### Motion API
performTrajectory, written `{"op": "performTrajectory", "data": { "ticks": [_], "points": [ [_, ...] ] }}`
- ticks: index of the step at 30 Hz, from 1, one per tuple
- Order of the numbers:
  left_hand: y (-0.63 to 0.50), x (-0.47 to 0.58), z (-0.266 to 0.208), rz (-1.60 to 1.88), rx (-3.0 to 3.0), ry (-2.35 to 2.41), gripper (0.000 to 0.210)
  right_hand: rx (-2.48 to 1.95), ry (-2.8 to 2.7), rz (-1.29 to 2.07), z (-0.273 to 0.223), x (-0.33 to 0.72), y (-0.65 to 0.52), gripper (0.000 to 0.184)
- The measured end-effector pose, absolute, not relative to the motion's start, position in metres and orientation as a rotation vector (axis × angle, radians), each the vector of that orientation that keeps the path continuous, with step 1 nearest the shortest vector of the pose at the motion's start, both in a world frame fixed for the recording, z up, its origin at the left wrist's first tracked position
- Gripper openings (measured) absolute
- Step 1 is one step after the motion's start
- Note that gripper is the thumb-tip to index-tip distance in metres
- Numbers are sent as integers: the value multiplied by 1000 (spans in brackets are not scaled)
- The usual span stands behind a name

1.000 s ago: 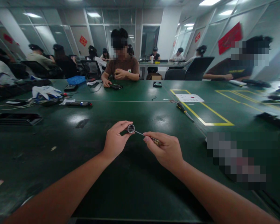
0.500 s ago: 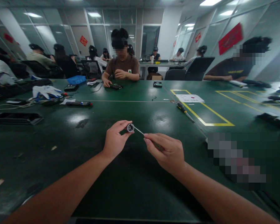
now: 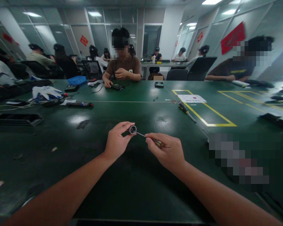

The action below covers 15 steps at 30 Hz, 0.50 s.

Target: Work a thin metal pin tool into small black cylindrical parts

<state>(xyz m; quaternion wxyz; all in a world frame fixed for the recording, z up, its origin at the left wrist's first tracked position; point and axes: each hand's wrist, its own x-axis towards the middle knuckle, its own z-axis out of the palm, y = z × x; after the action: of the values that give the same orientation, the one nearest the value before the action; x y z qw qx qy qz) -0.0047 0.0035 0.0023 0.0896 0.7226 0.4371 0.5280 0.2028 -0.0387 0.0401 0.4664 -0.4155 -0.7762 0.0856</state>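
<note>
Above the green table, my left hand [image 3: 116, 140] pinches a small round grey part [image 3: 132, 129] between thumb and fingers. Its open end, dark inside with small details too fine to make out, faces me. My right hand [image 3: 168, 151] is closed round the handle of a slim screwdriver [image 3: 141, 134], whose thin metal shaft points left. The tip meets the right side of the part's rim; whether it goes inside or only touches, I cannot tell.
Beyond my right hand lies a black-and-yellow screwdriver [image 3: 187, 112], near a white sheet [image 3: 191, 98] and yellow tape. White-blue gloves [image 3: 47, 93], a pen-like tool [image 3: 79, 104] and a blue basket [image 3: 76, 80] are at left. A co-worker [image 3: 122, 67] sits opposite.
The grey part has turned slightly, showing more of its open end. The screwdriver's shaft lies flatter and its handle shows more in my right hand, which has shifted slightly left.
</note>
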Motion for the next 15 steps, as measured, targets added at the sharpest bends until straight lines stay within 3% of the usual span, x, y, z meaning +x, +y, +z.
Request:
{"op": "performTrajectory", "data": {
  "ticks": [9,15],
  "points": [
    [3,-5,2,1547,2161,1281,36,-1022,-1891,328,40,204,-39,13],
    [3,-4,4,1538,2159,1284,35,-963,-1496,898,31,203,-28,25]
  ]
}}
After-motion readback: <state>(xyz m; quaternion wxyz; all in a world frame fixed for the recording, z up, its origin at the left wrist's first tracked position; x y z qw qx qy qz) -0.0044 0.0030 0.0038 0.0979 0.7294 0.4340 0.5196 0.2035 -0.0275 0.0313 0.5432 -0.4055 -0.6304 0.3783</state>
